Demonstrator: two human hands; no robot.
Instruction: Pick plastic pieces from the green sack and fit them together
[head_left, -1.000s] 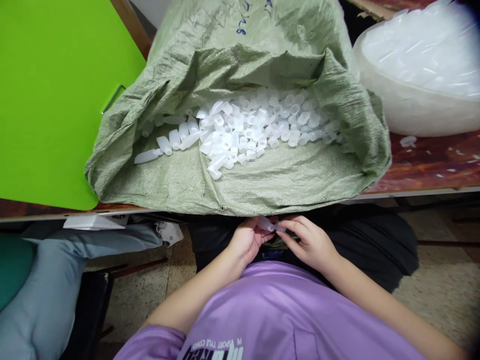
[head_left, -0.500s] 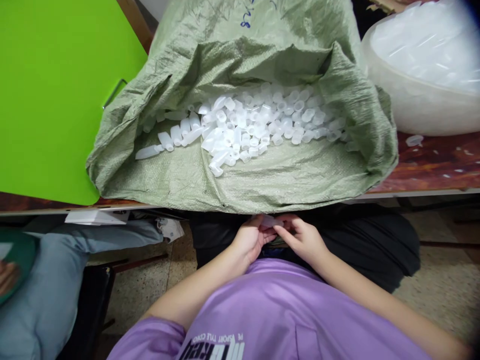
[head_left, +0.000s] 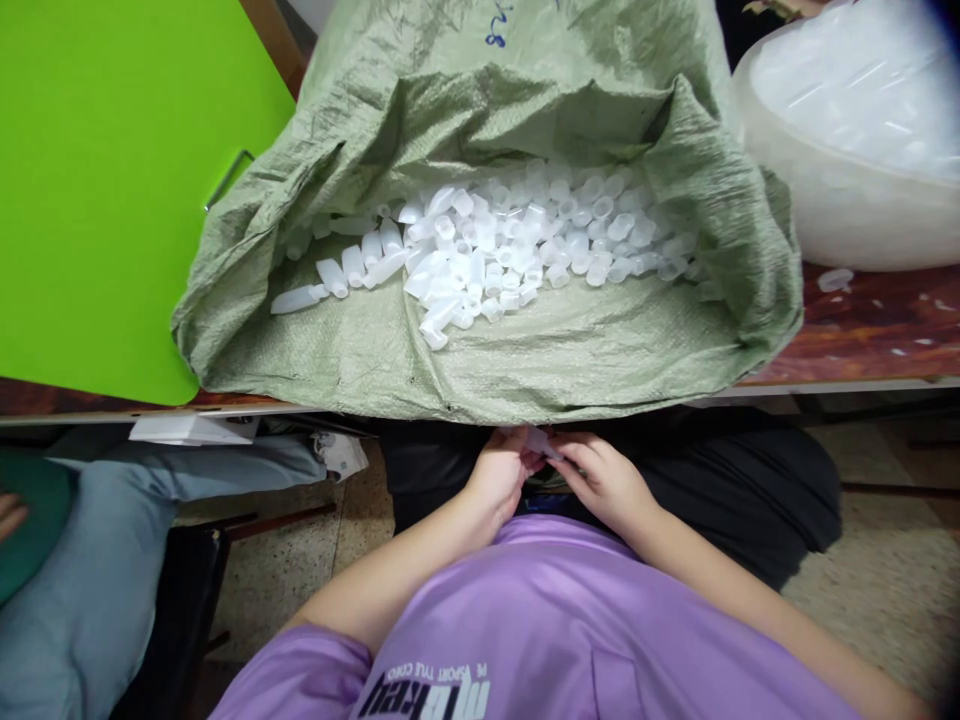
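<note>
OK, left hand [head_left: 496,480]: you had thumb and fingers closed around a small translucent piece [head_left: 538,441], lower centre of frame.
Right hand [head_left: 611,480]: you pinched that piece's right end, thumb against fingertips.
Translucent piece: it sat between your hands, just below the front edge of the sack [head_left: 615,365]; your fingers hid part of its shape.
Sack: pale green, it lay upper centre, mouth open toward you.
White pieces [head_left: 510,245]: they were heaped inside the sack, a few strung out left.
Bowl [head_left: 855,220]: it stood upper right, piled full; a loose piece [head_left: 835,280] lay just below.
Green board [head_left: 127,200]: it filled the upper left, beside the sack.
Co-worker's hand [head_left: 9,515]: it showed at the left edge, well apart from yours.
</note>
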